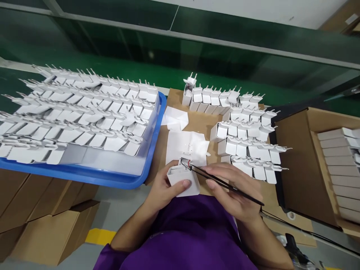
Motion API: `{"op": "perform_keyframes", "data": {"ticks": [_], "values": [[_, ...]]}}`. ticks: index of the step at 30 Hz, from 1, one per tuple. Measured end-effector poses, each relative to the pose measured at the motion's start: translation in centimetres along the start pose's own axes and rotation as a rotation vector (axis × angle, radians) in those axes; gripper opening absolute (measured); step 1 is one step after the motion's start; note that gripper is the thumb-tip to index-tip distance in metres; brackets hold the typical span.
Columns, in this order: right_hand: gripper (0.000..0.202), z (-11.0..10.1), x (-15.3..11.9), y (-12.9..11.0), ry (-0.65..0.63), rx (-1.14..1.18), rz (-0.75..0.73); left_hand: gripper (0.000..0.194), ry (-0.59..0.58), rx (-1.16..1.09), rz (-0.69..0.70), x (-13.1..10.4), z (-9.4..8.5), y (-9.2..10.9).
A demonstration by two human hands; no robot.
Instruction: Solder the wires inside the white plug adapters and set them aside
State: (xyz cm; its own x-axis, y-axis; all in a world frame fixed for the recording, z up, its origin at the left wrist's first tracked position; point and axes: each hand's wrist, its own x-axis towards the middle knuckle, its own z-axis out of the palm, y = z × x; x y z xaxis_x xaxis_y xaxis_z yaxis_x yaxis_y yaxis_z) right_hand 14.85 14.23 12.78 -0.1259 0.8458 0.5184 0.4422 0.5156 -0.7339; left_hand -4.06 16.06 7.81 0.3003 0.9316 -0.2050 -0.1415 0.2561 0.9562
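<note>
**One housing open in the fingers, pronged rows on both sides**

The left fingers (pixel 184 184) grip an open white housing (pixel 184 182) at lower center of the frame; the right fingers (pixel 215 186) pinch black tweezers (pixel 225 182), tips at its red and dark wires (pixel 189 164). With its inside exposed, this piece looks partway through.

Pronged white units fill most of the blue tray (pixel 159 129) at left; more stand in rows (pixel 247 129) on the brown surface (pixel 197 122), right of center. Many tops look tilted, so these seem unclosed too; one unit (pixel 188 93) at upper center clearly gapes. How many are finished cannot be told. White pieces (pixel 337 161) line an open carton (pixel 295 161) at right.
</note>
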Motion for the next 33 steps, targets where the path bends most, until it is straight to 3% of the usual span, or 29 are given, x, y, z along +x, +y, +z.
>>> {"op": "perform_keyframes", "data": {"ticks": [5,12,25,33], "values": [[0.034,0.9,0.2,-0.2,0.069,-0.067,-0.047,0.032,-0.005,0.021,0.038,-0.1,0.3,0.4],[0.026,1.3,0.3,-0.1,0.069,-0.110,-0.035,0.034,-0.015,0.054,0.045,-0.1,0.6,0.0],[0.030,1.2,-0.3,0.6,-0.014,-0.073,-0.047,0.040,0.007,0.164,0.011,-0.2,0.3,-0.1],[0.020,0.3,0.4,0.4,-0.136,-0.093,-0.056,0.040,0.027,0.199,0.002,0.0,0.1,0.0]]}}
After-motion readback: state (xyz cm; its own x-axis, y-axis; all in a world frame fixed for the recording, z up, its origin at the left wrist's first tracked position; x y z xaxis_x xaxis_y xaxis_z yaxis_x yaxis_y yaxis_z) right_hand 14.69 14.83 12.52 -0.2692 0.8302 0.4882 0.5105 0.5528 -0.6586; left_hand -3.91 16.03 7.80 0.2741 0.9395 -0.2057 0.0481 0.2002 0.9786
